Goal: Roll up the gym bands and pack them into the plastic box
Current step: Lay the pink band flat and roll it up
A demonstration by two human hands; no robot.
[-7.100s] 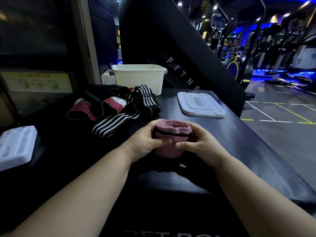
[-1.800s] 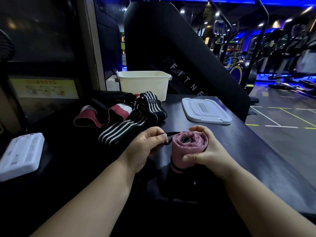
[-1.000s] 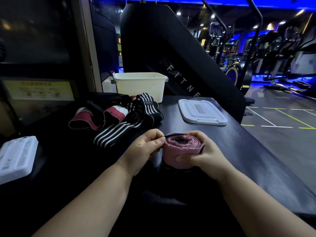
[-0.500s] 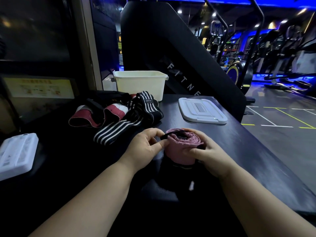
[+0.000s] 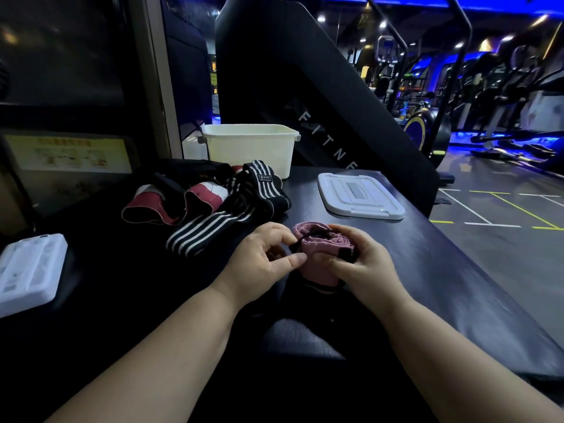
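Observation:
A rolled pink gym band [image 5: 320, 248] stands on end on the black table [image 5: 433, 270], just in front of me. My right hand [image 5: 360, 267] grips the roll from the right side. My left hand [image 5: 262, 264] pinches a thin black elastic strap that runs across the top of the roll. A pile of unrolled bands [image 5: 213, 203], black with white stripes and dark red, lies behind my left hand. The cream plastic box [image 5: 248, 148] stands open at the back of the table; I cannot see inside it.
The box's white lid [image 5: 360, 193] lies flat to the right of the box. Another white lid [image 5: 29, 270] rests at the left edge. A black slanted fitness machine panel [image 5: 305, 87] rises behind the table. Gym floor drops away on the right.
My left hand has pulled the black strap over the top of the pink roll and down its left side. The roll has stayed upright in my right hand.

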